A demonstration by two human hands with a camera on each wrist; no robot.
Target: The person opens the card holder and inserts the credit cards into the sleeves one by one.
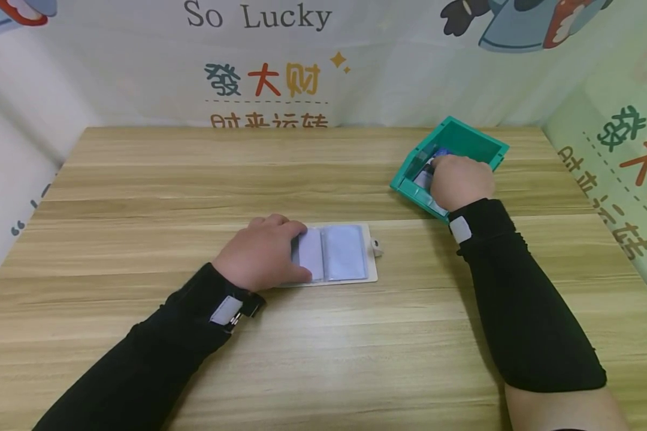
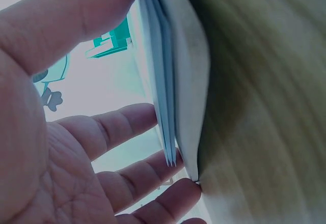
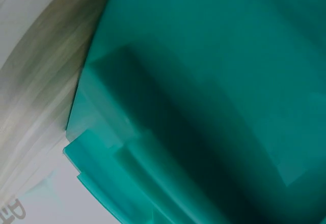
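Observation:
A small open card album with clear sleeves lies flat on the table, a snap tab at its right edge. My left hand holds its left part, thumb at the near edge and fingers at the far edge. In the left wrist view, the thin pages and pale cover stand between thumb and fingertips. My right hand reaches into a green bin, its fingers hidden. Beside it, clear and bluish items show, their kind unclear. Only the bin fills most of the right wrist view.
The wooden table carries both the album and the bin, which stands at the back right. A printed cloth hangs behind the table, with more cloth along the left and right sides.

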